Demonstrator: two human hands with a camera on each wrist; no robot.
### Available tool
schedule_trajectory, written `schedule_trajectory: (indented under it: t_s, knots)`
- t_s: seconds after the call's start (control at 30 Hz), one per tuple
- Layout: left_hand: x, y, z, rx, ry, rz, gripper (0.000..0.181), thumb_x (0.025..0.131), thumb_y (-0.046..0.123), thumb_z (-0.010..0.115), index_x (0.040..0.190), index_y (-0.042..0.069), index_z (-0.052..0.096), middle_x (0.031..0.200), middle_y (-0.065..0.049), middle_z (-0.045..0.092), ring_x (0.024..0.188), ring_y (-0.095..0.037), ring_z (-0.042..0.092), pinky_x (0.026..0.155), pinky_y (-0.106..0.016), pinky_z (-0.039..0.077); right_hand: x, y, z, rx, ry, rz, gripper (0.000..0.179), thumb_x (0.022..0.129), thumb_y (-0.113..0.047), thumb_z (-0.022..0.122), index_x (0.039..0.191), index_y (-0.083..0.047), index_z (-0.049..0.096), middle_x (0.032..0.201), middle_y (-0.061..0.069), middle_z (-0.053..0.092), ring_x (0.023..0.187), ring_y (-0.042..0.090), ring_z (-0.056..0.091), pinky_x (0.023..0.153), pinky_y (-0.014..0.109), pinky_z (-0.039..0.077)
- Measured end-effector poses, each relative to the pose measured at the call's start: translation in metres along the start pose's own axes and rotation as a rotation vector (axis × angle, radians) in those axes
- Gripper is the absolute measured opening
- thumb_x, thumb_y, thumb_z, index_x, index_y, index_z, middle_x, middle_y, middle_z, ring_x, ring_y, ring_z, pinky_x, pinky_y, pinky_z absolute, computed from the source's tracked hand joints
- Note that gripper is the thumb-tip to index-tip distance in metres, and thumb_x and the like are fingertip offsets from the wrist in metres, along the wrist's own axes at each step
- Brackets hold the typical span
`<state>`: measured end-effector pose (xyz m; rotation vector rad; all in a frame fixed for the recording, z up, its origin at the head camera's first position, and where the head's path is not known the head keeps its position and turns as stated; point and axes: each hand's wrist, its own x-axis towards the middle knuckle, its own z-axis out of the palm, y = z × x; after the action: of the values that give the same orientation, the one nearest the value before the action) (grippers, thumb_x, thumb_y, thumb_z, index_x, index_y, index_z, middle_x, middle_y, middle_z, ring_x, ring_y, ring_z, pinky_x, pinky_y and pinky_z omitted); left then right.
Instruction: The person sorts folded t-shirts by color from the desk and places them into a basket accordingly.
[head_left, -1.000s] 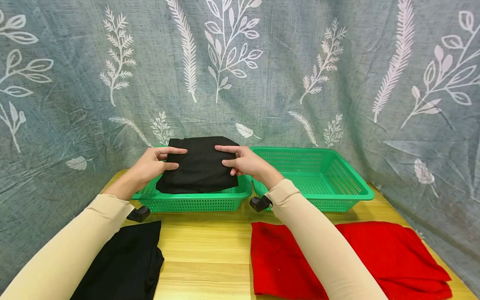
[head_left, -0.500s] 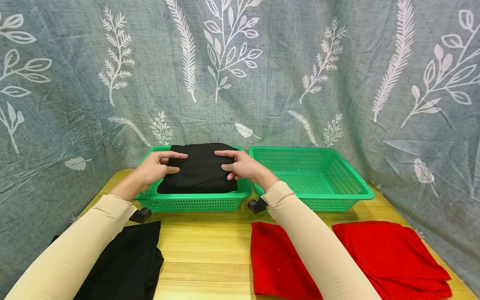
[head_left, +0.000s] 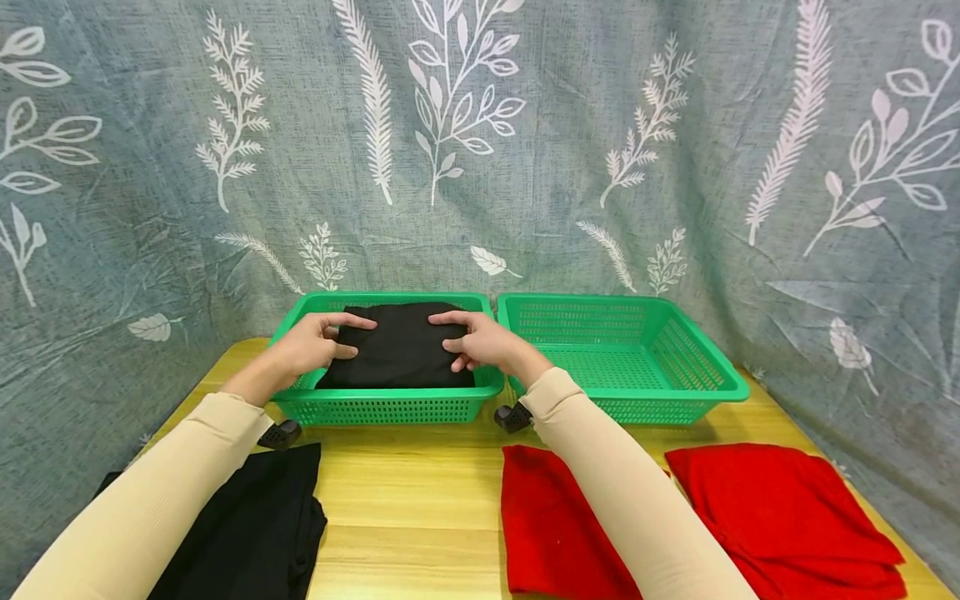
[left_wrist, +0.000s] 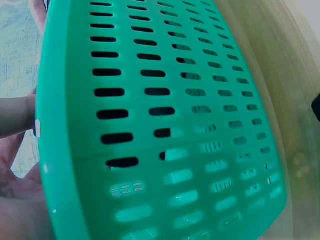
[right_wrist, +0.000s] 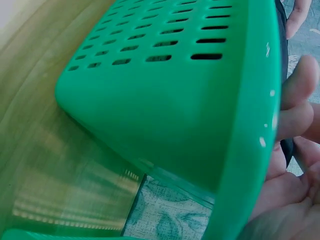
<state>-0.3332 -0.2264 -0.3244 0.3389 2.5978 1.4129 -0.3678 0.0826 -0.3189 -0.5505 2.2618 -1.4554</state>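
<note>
A folded black cloth (head_left: 405, 354) lies inside the left green basket (head_left: 382, 408), its lower front edge hidden behind the rim. My left hand (head_left: 302, 343) grips the cloth's left side and my right hand (head_left: 489, 340) its right side. Each hand has forefinger and thumb spread on top of the fabric; the fingers beneath are mostly hidden. In the left wrist view, the basket's slotted wall (left_wrist: 150, 95) covers most of the scene, with part of the left hand (left_wrist: 17, 210) behind its rim. The right wrist view shows curled fingers of the right hand (right_wrist: 292, 185) beyond the rim.
A second green basket (head_left: 622, 362) stands right beside the first, with nothing in it. On the wooden table (head_left: 405, 517), folded black cloth (head_left: 247, 525) lies front left. Folded red cloths (head_left: 787, 500) lie front right, partly under my right sleeve. A patterned curtain (head_left: 480, 167) hangs behind.
Both hands have moved down together, lowering the black cloth deeper into the left basket. Its back edge has sunk below the basket's far rim. Baskets and other cloths stay put.
</note>
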Motion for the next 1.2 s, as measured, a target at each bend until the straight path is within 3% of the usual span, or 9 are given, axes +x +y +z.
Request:
schedule_trajectory:
  t_s: [0.33,0.6,0.77,0.87,0.97,1.1,1.2]
  knots:
    - [-0.001,0.000,-0.003,0.023,-0.027,0.007,0.052,0.107,0.003,0.062,0.157,0.015,0.057,0.169,-0.029,0.034,0.135,-0.044,0.056,0.088,-0.038,0.050,0.000,-0.005,0.000,-0.056,-0.020,0.029,0.052,0.112,-0.007,0.054,0.161,-0.024,0.050,0.138,0.016,0.060,0.068,0.018,0.061,0.066,0.029,0.045]
    - [0.002,0.000,-0.002,0.037,-0.029,0.002,0.052,0.106,0.000,0.061,0.155,0.014,0.058,0.165,-0.028,0.041,0.118,-0.036,0.060,0.086,-0.037,0.050,0.001,-0.008,0.000,-0.103,-0.022,0.049,0.052,0.112,-0.006,0.054,0.161,-0.021,0.049,0.122,0.017,0.066,0.067,0.018,0.063,0.066,0.029,0.045]
    - [0.003,-0.002,-0.001,0.050,-0.028,-0.003,0.052,0.106,-0.002,0.061,0.155,0.012,0.058,0.164,-0.030,0.041,0.103,-0.031,0.053,0.081,-0.041,0.043,0.003,-0.007,0.002,-0.131,-0.018,0.064,0.052,0.111,-0.005,0.054,0.161,-0.019,0.049,0.126,0.017,0.064,0.066,0.016,0.063,0.065,0.028,0.045]
    - [0.004,-0.003,-0.001,0.059,-0.025,-0.007,0.052,0.105,-0.003,0.060,0.156,0.012,0.058,0.164,-0.030,0.040,0.101,-0.030,0.051,0.081,-0.042,0.043,0.005,-0.006,0.003,-0.154,-0.010,0.070,0.052,0.111,-0.004,0.054,0.161,-0.018,0.049,0.131,0.021,0.064,0.065,0.015,0.064,0.065,0.027,0.046]
    - [0.004,-0.003,0.000,0.066,-0.002,-0.023,0.053,0.104,-0.007,0.056,0.154,0.009,0.058,0.153,-0.030,0.048,0.105,-0.030,0.056,0.082,-0.039,0.046,0.006,-0.006,0.003,-0.199,0.014,0.076,0.052,0.111,-0.005,0.054,0.162,-0.015,0.048,0.132,0.021,0.065,0.067,0.014,0.068,0.069,0.029,0.052]
    - [0.000,-0.002,-0.002,0.088,0.044,-0.024,0.052,0.102,-0.009,0.052,0.152,0.005,0.059,0.140,-0.027,0.055,0.115,-0.034,0.060,0.079,-0.035,0.049,0.004,-0.008,0.001,-0.247,0.060,0.094,0.050,0.112,-0.007,0.055,0.161,-0.013,0.049,0.101,0.014,0.071,0.073,0.017,0.074,0.085,0.042,0.061]
    - [-0.004,0.000,-0.004,0.104,0.055,-0.006,0.050,0.102,-0.006,0.054,0.151,0.006,0.060,0.144,-0.028,0.055,0.123,-0.041,0.061,0.077,-0.035,0.048,0.002,-0.011,-0.001,-0.258,0.078,0.094,0.048,0.112,-0.009,0.055,0.159,-0.014,0.051,0.086,0.011,0.071,0.072,0.016,0.073,0.090,0.046,0.060]
